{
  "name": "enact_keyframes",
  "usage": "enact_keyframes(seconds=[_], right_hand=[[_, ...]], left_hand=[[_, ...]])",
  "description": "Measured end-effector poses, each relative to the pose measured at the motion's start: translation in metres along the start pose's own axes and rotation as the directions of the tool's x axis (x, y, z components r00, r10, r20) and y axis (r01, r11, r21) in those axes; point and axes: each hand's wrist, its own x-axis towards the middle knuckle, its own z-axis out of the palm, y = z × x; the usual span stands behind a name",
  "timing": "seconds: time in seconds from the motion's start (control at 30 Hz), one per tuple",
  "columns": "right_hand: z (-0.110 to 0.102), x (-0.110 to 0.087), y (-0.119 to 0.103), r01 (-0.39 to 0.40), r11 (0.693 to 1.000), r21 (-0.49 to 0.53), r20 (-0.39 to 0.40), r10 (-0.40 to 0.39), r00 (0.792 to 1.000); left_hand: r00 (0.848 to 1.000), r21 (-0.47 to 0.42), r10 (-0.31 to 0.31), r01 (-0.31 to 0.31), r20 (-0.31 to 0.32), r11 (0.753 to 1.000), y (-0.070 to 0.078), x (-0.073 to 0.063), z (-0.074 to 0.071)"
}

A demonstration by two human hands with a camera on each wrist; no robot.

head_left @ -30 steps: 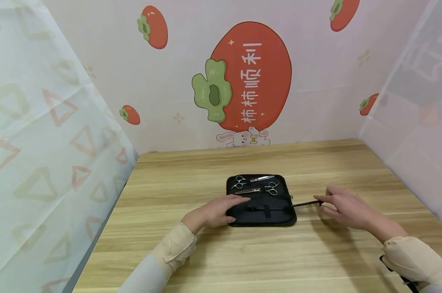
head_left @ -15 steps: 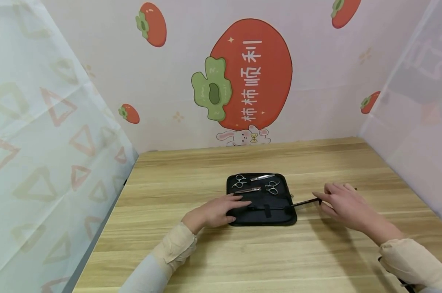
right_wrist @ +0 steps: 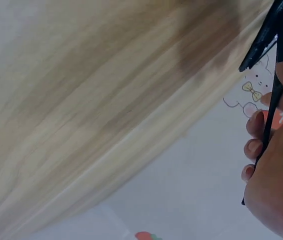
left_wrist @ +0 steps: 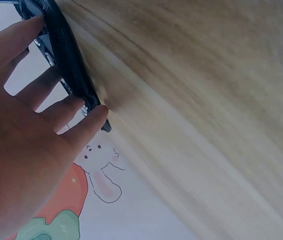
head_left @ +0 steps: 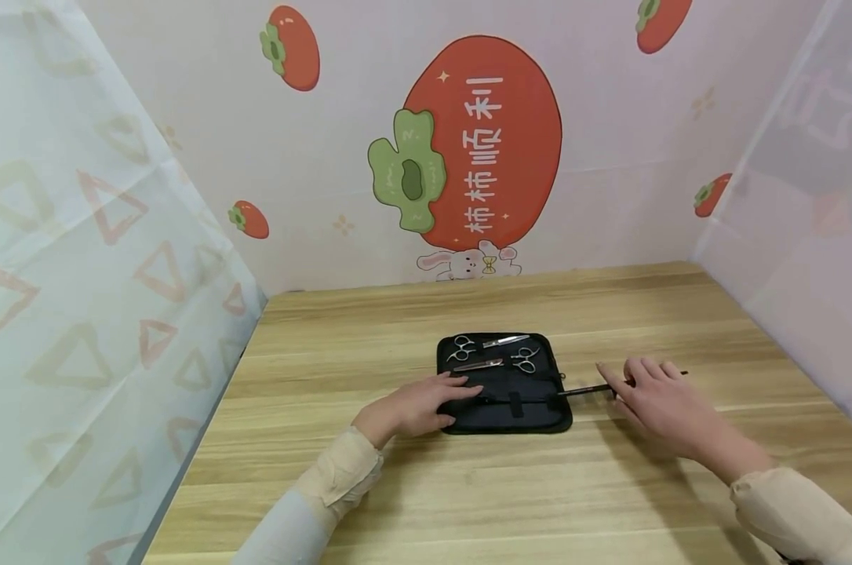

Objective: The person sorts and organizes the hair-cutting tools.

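An unfolded black zip case lies on the table with two pairs of silver scissors in its far half, the farther pair and the nearer pair. A slim black tail comb has one end in the case's near half, by a strap. My right hand pinches its outer part between thumb and fingers; the thin tail runs past the fingers. My left hand rests on the case's left side, fingers straight and spread, fingertips at the case edge in the left wrist view.
The wooden table extends around the case. A patterned back wall closes off the far side, with a left cloth wall and a right one along the sides.
My right index finger has lifted and straightened, and the comb's tail shows more beyond the hand. The comb's teeth, visible half a second ago, no longer stand out. My left hand stays put.
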Motion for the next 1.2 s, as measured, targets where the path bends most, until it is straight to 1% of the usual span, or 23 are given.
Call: enact_keyframes(seconds=[0.13, 0.2, 0.3, 0.4, 0.5, 0.7, 0.87, 0.97, 1.07, 1.2], right_hand=[[-0.002, -0.003, -0.007, -0.005, 1.0, 0.004, -0.019, 0.005, 1.0], [-0.003, -0.003, -0.01, -0.017, 1.0, 0.014, -0.008, 0.017, 1.0], [-0.004, 0.001, -0.016, -0.051, 0.998, 0.043, 0.06, 0.048, 0.997], [-0.004, 0.005, -0.021, -0.097, 0.992, 0.081, 0.138, 0.085, 0.987], [0.0, 0.01, -0.025, -0.123, 0.984, 0.126, 0.167, 0.101, 0.981], [0.008, 0.018, -0.034, -0.12, 0.97, 0.209, 0.175, 0.083, 0.981], [0.009, 0.017, -0.032, -0.147, 0.95, 0.275, 0.221, 0.086, 0.972], [0.008, 0.015, -0.029, -0.144, 0.941, 0.305, 0.233, 0.073, 0.97], [0.008, 0.017, -0.027, -0.129, 0.939, 0.319, 0.229, 0.056, 0.972], [0.009, 0.022, -0.028, -0.128, 0.938, 0.322, 0.226, 0.055, 0.973]], left_hand=[[1.0, -0.003, 0.002, -0.002, 0.008, 1.0, 0.0, 0.001, -0.001], [1.0, -0.001, -0.002, 0.002, 0.007, 1.0, 0.0, 0.001, -0.001], [1.0, 0.001, -0.004, 0.004, 0.004, 1.0, -0.001, 0.0, 0.0], [1.0, -0.008, 0.003, -0.003, 0.001, 1.0, -0.001, 0.0, 0.0], [1.0, -0.024, 0.007, -0.007, -0.003, 1.0, -0.003, -0.001, 0.0], [1.0, -0.042, 0.014, -0.015, -0.014, 0.999, -0.005, 0.0, 0.001], [1.0, -0.044, 0.016, -0.017, -0.014, 0.999, -0.004, 0.002, 0.002], [1.0, -0.04, 0.017, -0.018, -0.016, 0.999, -0.004, 0.003, 0.003], [1.0, -0.045, 0.015, -0.016, -0.019, 0.999, -0.003, 0.002, 0.003], [1.0, -0.057, 0.011, -0.012, -0.019, 0.998, -0.004, 0.0, 0.002]])
